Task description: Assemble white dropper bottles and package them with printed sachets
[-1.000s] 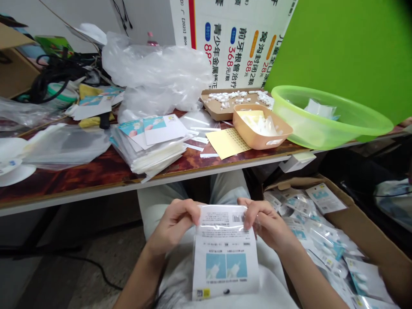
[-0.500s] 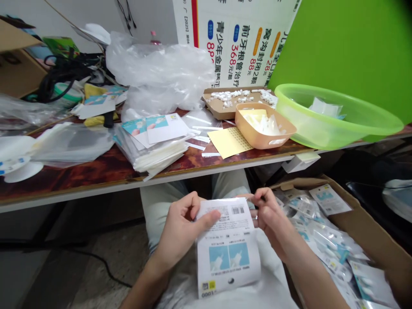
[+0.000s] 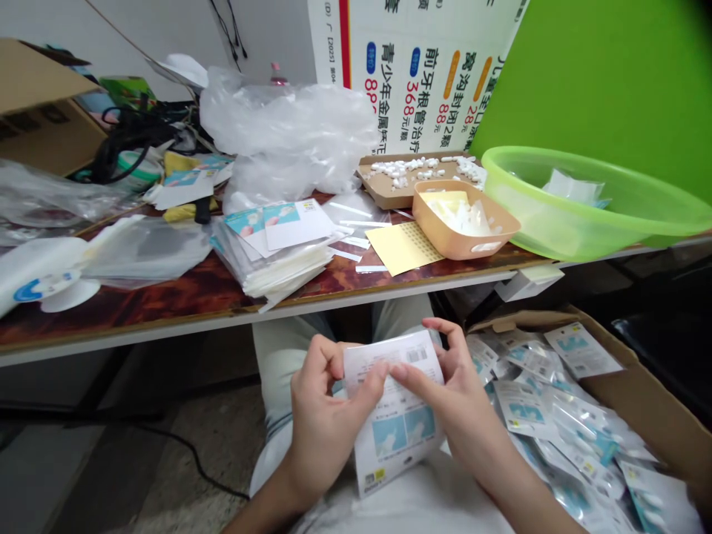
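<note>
Between my two hands, above my lap, is a printed card packet (image 3: 396,437) in what looks like a clear plastic sleeve. Its face carries small text, a barcode and two blue pictures. My left hand (image 3: 328,404) grips the left edge, thumb across the printed face. Opposite it, my right hand (image 3: 453,382) holds the right edge, its thumb also pressed on the face, close to the left thumb. The fingers behind the packet are mostly hidden. On the table in front lies a stack of similar cards and sleeves (image 3: 278,245).
At right, a cardboard box (image 3: 661,393) holds several finished-looking packets (image 3: 578,423). On the table stand an orange basket (image 3: 472,248), a yellow sheet (image 3: 403,248), a cardboard tray (image 3: 383,194) of small white pieces, a green basin (image 3: 556,237) and crumpled plastic (image 3: 289,133).
My right hand has moved from the packet's upper right edge onto its face, thumb now flat on it. The packet has tilted slightly; my left hand keeps its grip.
</note>
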A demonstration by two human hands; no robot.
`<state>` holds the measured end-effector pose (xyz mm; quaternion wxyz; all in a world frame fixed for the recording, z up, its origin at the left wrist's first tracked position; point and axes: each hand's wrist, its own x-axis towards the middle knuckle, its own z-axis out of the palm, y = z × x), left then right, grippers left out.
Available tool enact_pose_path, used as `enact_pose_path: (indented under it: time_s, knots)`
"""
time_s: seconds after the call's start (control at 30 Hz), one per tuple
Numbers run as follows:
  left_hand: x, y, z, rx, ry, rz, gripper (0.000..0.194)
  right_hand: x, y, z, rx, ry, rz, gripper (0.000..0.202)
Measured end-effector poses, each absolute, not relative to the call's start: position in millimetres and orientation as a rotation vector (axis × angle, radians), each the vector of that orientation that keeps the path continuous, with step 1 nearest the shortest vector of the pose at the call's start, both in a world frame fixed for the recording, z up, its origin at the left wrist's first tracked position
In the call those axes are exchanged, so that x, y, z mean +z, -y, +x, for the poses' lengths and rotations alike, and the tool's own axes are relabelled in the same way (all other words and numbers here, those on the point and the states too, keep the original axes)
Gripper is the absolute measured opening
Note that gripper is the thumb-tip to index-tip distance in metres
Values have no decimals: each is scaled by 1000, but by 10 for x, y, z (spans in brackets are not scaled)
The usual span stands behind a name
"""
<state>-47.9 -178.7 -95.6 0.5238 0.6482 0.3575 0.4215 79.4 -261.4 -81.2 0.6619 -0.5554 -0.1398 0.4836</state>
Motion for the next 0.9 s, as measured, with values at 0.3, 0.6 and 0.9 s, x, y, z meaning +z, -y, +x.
enact_pose_path:
  time_s: [0.3, 0.6, 0.9]
  knots:
    - [-899, 1694, -477, 896, -720, 1199, 39, -884, 2607, 914, 1276, 132, -1027, 38]
    - [-925, 1539, -589, 495, -513, 1185, 26, -872, 2624, 976, 1081, 164, -1052, 49]
    - [-1005, 1607, -577, 460, -454, 1049, 28, -989, 2613, 874, 240, 769, -1509, 56]
